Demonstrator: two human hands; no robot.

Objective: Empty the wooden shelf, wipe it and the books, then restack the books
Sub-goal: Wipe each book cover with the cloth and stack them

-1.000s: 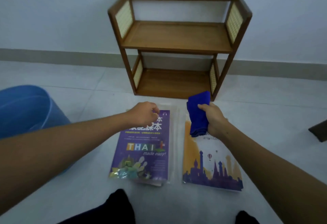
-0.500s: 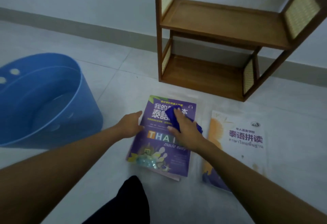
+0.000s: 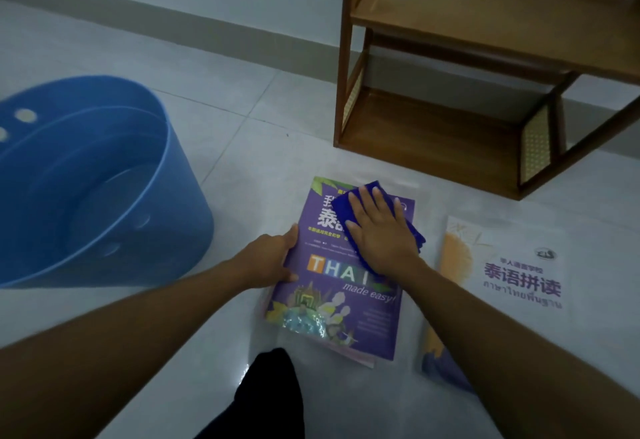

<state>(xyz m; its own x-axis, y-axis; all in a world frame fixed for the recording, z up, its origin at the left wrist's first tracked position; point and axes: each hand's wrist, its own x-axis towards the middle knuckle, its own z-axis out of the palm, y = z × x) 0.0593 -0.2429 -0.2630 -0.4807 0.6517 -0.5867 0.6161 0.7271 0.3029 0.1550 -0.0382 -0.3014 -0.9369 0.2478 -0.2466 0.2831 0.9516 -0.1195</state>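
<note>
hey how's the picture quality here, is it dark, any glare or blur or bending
Head view: dim, bluish light; soft glare on the purple book lower cover and the floor near it; wide-angle bending tilts the wooden shelf and stretches both forearms; white book text slightly soft.

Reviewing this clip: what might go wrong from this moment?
1. The right hand presses the blue cloth on the purple book; a wet cloth could warp its cover.
2. The left hand steadies only one edge, so the book may slide.
3. The blue tub beside the left arm could get knocked.
</note>
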